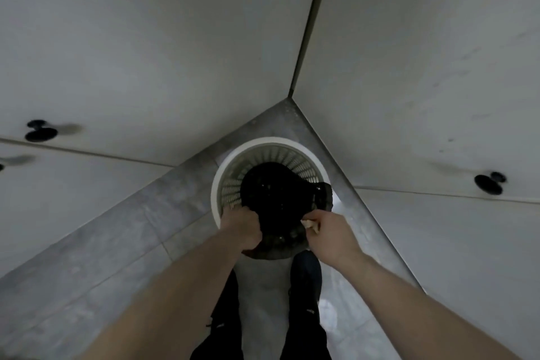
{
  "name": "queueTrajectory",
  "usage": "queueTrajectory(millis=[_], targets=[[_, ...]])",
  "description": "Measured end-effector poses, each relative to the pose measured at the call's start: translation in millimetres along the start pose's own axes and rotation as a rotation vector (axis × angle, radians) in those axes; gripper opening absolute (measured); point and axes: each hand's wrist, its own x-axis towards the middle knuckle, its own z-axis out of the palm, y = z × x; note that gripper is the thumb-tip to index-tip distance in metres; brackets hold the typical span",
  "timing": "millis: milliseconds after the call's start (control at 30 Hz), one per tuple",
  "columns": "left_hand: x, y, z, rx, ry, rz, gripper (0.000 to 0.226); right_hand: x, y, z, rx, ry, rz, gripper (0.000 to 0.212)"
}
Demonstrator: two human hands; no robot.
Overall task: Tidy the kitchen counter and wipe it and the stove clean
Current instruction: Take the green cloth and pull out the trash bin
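**Both hands at the bin liner in the cabinet corner**

Pale cabinet doors (146,52) are filling the left and right of the view and meeting at a dark seam in the far corner; black round knobs (41,130) are showing on the left doors and another knob (489,183) on the right one. A grey tiled floor (102,242) is running between them. A white slotted waste basket (271,145) is standing on the floor in that corner, its near rim hidden behind my hands. A black bin liner (274,193) is sitting inside it, with part of the plastic spilling over the right rim. My dark trousers and shoes (305,275) are showing just near of the basket.

I am reaching both forearms down and forward. My left hand (241,231) is clenching the liner's left edge in a fist, knuckles up. My right hand (328,232) is pinching a small pale scrap (309,224) between thumb and fingers at the liner's right edge; I cannot tell what the scrap is, nor whether those fingers are also catching the liner.
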Motion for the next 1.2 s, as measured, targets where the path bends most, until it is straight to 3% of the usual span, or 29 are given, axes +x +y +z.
queueTrajectory(millis=[67, 133, 267, 500, 667, 900, 967, 1100, 1200], targets=[[-1.9, -4.2, -5.9, -0.217, 0.214, 0.005, 0.026, -2.1, -2.5, -0.6, 0.007, -0.003, -0.005, 0.032], [-7.2, -13.2, -11.2, -0.451, 0.395, -0.003, 0.036, -5.7, -10.4, -1.5, -0.008, -0.017, -0.021, 0.033], [-23.0, -35.1, -19.5, -0.667, 0.568, 0.007, 0.044, -6.1, -36.5, 13.0, -0.022, -0.043, -0.065, 0.037], [-32.9, -60.9, -12.2, -0.748, 0.636, 0.252, 0.058, 20.0, -63.9, 50.0, -0.104, -0.155, -0.077, 0.036], [-40.2, -78.9, -6.3, -0.728, 0.649, 0.247, 0.066, 37.8, -48.2, 21.2, -0.529, 0.027, -0.093, 0.06], [-48.8, -103.2, 3.0, -0.67, 0.658, 0.23, 0.071, 53.7, -45.1, 1.4, -0.8, -0.078, -0.079, 0.027], [-52.0, -105.9, 3.0, -0.661, 0.681, 0.209, 0.068, 56.9, -44.8, 0.6, -0.697, 0.021, -0.049, 0.025], [-57.7, -110.5, -6.5, -0.645, 0.759, 0.124, 0.058, 54.9, -43.7, -14.8, -0.159, 0.414, -0.035, 0.024], [-57.7, -117.0, -8.0, -0.703, 0.788, 0.061, 0.057, 44.5, -39.3, -38.9, 0.046, 0.541, -0.088, 0.029]])
